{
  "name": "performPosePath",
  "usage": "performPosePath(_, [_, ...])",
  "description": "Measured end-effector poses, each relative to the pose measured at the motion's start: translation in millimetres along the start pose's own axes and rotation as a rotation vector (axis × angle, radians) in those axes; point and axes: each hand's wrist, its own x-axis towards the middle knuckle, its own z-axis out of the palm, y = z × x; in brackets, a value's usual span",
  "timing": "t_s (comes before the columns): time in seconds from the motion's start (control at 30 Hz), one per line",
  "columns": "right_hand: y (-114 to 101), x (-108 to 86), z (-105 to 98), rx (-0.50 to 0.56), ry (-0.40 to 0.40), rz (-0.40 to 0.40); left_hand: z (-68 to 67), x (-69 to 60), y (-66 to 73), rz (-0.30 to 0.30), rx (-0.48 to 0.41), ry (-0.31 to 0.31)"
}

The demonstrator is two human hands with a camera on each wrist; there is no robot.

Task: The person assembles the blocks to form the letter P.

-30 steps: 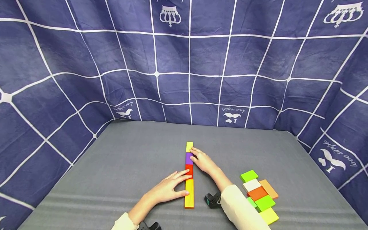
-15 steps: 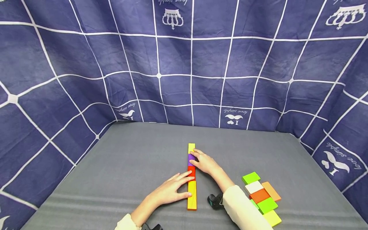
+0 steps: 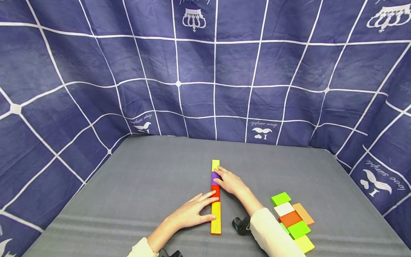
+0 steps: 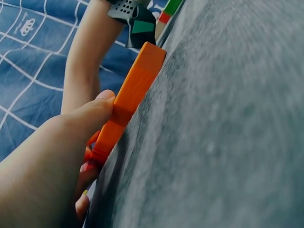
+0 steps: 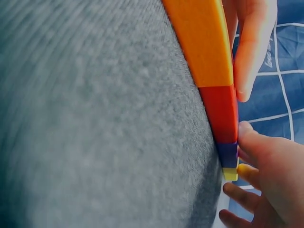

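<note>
A straight row of flat blocks runs away from me on the grey surface. Nearest is an orange-yellow block, followed by a red block, a purple block and a yellow block at the far end. My left hand touches the row from the left, its thumb on the orange-yellow block and fingers spread over the red one. From the other side, my right hand lays its fingertips on the purple and yellow blocks. The right wrist view shows the blocks end to end, with no visible gaps.
Right of my right forearm lies a cluster of loose blocks, including a white block, a red-orange block, an orange block and green ones. A dark blue gridded curtain hangs behind the grey surface.
The head view has shifted slightly, so everything sits a little further right in it. Both hands keep their places on the row, and the blocks show no clear movement.
</note>
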Motion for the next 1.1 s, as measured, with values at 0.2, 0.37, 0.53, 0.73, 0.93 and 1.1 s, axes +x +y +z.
performPosePath(0.2, [5.9,-5.7,-4.7,-0.019,0.008,-0.004,3.9,7.3,7.1,0.025,0.007,-0.006])
performPosePath(0.37, [13.6,-12.6,-7.8,0.001,-0.011,0.017,8.9,11.4,13.6,0.044,0.035,-0.005])
performPosePath(0.53, [22.5,-18.8,-11.7,0.02,-0.032,0.053,11.7,16.2,21.7,0.052,0.042,-0.015])
performPosePath(0.73, [28.9,-25.9,-18.1,0.019,-0.03,0.079,14.5,21.5,28.4,0.068,0.062,-0.018])
performPosePath(0.93, [32.4,-32.1,-18.9,0.026,-0.014,0.086,17.1,22.1,28.8,0.11,0.082,-0.009])
performPosePath(1.1, [33.6,-32.8,-15.4,0.04,0.016,0.066,18.8,20.2,28.7,0.087,0.057,-0.008])
